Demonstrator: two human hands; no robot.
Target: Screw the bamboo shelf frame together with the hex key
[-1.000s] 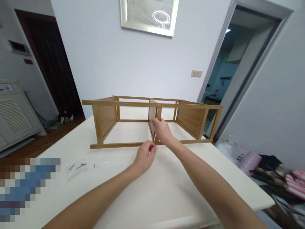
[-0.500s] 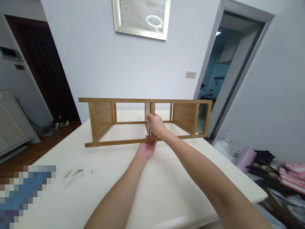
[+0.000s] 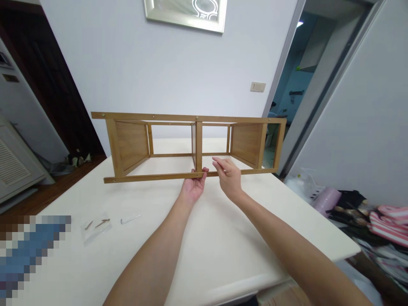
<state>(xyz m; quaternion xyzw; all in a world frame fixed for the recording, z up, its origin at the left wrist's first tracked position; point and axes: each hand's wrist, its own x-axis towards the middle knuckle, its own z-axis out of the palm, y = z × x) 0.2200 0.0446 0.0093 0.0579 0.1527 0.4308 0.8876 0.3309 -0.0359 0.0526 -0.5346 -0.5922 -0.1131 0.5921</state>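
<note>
A wooden shelf frame (image 3: 143, 117) lies on its side, with a panel near each end and one in the middle. My left hand (image 3: 193, 188) is palm up under its lower front rail, fingers wrapped round the rail where the middle crossbar (image 3: 199, 144) meets it. My right hand (image 3: 230, 177) is just right of that crossbar, in front of the frame and apart from the crossbar. Its thumb and forefinger are pinched together; whatever may be between them is too small to make out.
On the white table (image 3: 210, 255) at left lie a clear plastic bag (image 3: 95, 231) with several screws and a hex key (image 3: 130, 219). A pixelated blue patch covers the left edge. Behind the frame is a wall; bags and clothes (image 3: 385, 225) are piled at right.
My right hand has let go of the middle crossbar and moved right and slightly down. My left hand stays at the lower rail. The view has tilted down slightly.
</note>
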